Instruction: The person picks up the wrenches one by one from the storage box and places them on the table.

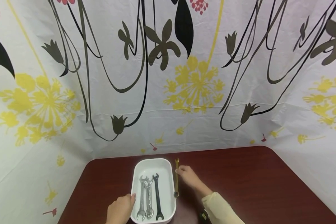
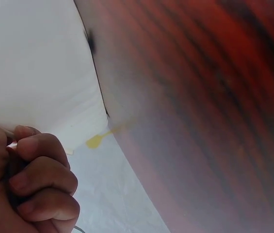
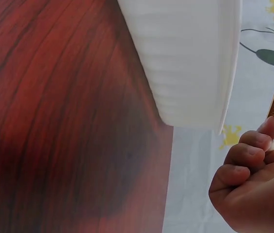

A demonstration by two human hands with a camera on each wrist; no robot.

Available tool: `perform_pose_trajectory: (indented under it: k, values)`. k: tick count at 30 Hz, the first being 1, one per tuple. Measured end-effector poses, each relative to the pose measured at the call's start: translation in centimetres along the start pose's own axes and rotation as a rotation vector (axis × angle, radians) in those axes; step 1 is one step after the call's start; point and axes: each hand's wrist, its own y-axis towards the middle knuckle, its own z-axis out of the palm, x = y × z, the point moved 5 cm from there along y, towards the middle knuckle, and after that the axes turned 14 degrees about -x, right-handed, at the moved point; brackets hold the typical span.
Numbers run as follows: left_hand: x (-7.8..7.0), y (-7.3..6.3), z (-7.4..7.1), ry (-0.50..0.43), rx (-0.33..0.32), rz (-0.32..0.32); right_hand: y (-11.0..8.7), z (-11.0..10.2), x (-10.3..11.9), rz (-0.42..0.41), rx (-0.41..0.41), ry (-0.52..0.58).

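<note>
Seen from beside the desk [image 1: 106, 180], left to right, before a white flowered cloth [image 1: 184, 137]. The left hand [image 1: 119, 207], fingers curled, grips the near left side of a white tray [image 1: 165, 186], its thumb over the rim. The tray's long axis runs away from the person. Inside, at left, lies a silver wrench [image 1: 142, 197], forked at both ends and aligned nearly parallel to the tray's long sides. Just beside it, more silver [image 1: 149, 199] lies much the same way, with a ring at the near end (whether this is one wrench or two overlapping, I cannot tell). Next comes a dark wrench [image 1: 157, 197], one fork pointing away from the person, its near end slanting slightly right. Outside the tray, just beside the right wall, a gold wrench [image 1: 176, 183] is held above the desk. Its long axis also runs away from the person: forked end far, ring end near, close to the tray's rim. The right hand [image 1: 188, 175] pinches its shaft between thumb and fingers, toward the forked end. Farther right, a small dark object [image 1: 204, 215], too obscured to identify, shows beside a pale yellow sleeve [image 1: 219, 207].
</note>
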Motion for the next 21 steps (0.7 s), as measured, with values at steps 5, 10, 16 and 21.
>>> perform_pose_trajectory:
  k: [5,10,16,21]
  values:
    - [0.1,0.1,0.3,-0.001,0.03,-0.016,-0.1,-0.1,-0.6,-0.007,0.023,0.003]
    - [0.2,0.1,0.3,0.0,0.033,-0.019,-0.3,-0.1,-1.2,0.014,0.056,0.012]
    - [0.2,0.1,0.2,-0.005,0.018,-0.009,-0.5,-0.2,-1.9,0.007,0.081,0.003]
    - [0.1,0.0,0.2,-0.012,0.005,0.0,-0.4,-0.2,-2.4,-0.011,0.123,-0.017]
